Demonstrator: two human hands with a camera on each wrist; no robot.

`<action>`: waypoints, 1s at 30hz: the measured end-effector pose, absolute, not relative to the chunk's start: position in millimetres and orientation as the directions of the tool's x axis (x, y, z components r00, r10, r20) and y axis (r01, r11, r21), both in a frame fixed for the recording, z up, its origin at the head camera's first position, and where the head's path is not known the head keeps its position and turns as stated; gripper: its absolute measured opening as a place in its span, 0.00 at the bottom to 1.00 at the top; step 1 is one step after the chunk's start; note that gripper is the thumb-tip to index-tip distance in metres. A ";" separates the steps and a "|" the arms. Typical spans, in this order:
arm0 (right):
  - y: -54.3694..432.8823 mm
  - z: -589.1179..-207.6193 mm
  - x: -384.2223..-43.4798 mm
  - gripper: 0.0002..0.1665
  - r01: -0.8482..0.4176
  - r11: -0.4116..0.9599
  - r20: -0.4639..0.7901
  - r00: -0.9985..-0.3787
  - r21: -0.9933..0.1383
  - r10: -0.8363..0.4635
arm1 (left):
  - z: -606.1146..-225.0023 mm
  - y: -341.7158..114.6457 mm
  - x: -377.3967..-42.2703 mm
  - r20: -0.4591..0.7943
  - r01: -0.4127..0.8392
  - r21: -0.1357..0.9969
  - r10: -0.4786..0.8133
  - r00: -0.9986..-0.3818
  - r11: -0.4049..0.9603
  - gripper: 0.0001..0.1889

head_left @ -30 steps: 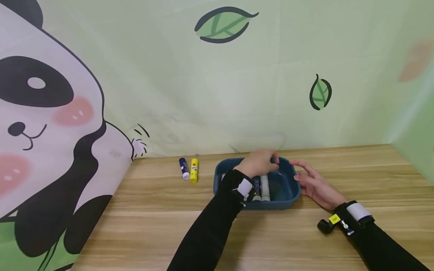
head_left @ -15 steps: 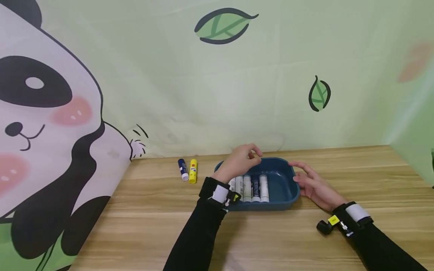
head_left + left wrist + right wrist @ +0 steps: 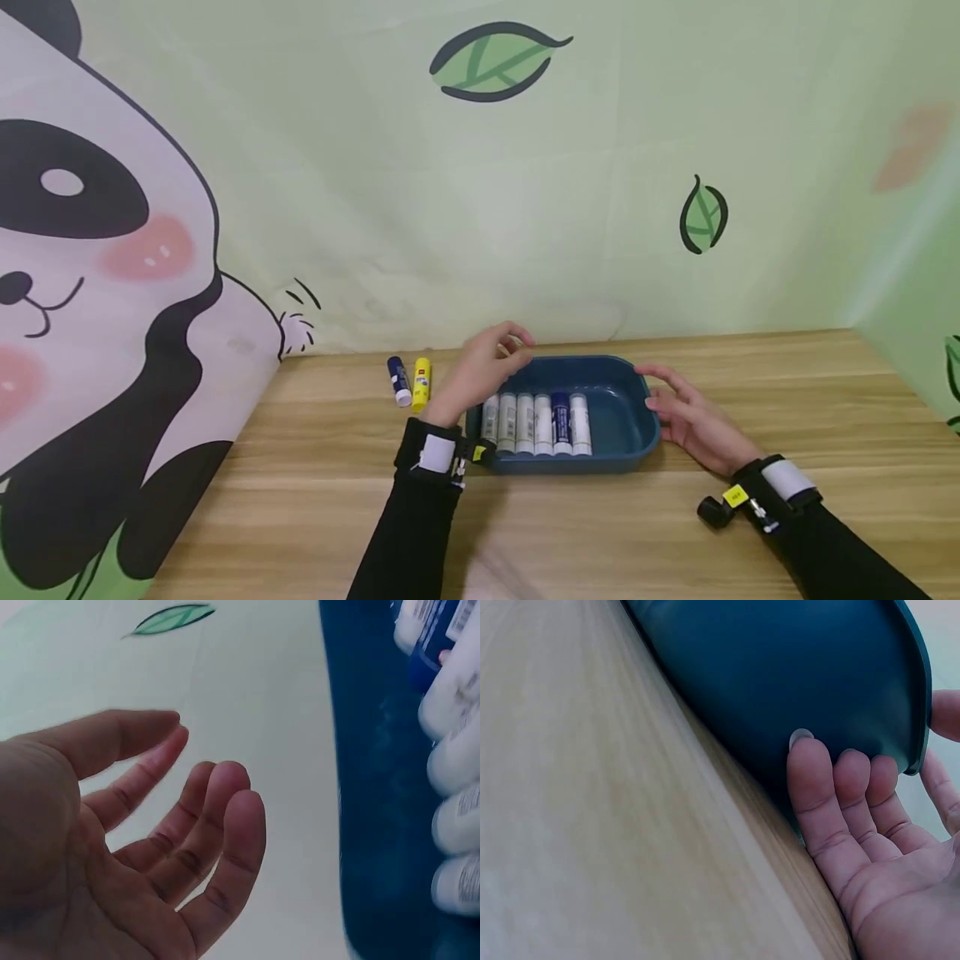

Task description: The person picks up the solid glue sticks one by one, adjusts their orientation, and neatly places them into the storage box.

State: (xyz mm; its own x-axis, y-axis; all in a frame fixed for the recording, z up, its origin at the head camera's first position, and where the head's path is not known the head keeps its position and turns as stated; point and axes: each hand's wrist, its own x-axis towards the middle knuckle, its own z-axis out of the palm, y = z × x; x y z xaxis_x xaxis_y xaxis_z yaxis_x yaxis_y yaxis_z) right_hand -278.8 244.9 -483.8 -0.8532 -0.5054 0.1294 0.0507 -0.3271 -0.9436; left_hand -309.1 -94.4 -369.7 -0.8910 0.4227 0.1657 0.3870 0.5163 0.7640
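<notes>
My left hand (image 3: 483, 367) hovers over the left end of a dark blue plastic bin (image 3: 622, 454), its fingers loosely bent. Nothing is between its thumb and fingers in the left wrist view. In the bin several glue sticks lie side by side, mostly white ones (image 3: 525, 425) and a blue one (image 3: 561, 423). My right hand (image 3: 701, 425) touches the bin's right end; the right wrist view has its fingertips against the outer wall (image 3: 780, 675) and its thumb at the rim. On the table left of the bin lie a navy glue stick (image 3: 399, 381) and a yellow glue stick (image 3: 422, 383).
The wooden table (image 3: 315, 483) ends at a pale green backdrop (image 3: 360, 208) printed with a panda and leaves. Inside the bin, bare floor (image 3: 618, 421) shows right of the row of glue sticks.
My left hand has moved left from over the middle of the bin to its left end, uncovering the row of glue sticks. My right hand has stayed at the bin's right end.
</notes>
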 end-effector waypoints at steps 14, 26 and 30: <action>245.1 -485.8 -278.8 0.28 0.055 -0.320 0.128 -0.842 -0.946 -0.525 | -367.4 -161.5 -318.5 0.200 0.266 0.822 0.183 -0.963 0.504 0.13; 245.6 -487.1 -279.7 0.27 0.057 -0.309 0.118 -0.848 -0.949 -0.517 | -372.2 -204.8 -318.9 0.138 0.113 0.856 -0.012 -0.990 0.504 0.15; 245.9 -487.4 -280.2 0.27 0.061 -0.308 0.113 -0.849 -0.950 -0.516 | -374.3 -208.7 -320.4 0.134 0.093 0.851 -0.043 -0.990 0.517 0.15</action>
State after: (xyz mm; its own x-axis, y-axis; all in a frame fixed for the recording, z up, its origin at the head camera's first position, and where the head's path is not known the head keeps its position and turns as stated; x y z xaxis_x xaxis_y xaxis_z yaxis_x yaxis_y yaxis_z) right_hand -280.2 245.9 -487.4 -0.8489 -0.5164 0.1126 0.0612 -0.3076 -0.9496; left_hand -320.4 -208.7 -374.3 -0.9901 -0.0428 0.1340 0.0928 0.5172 0.8508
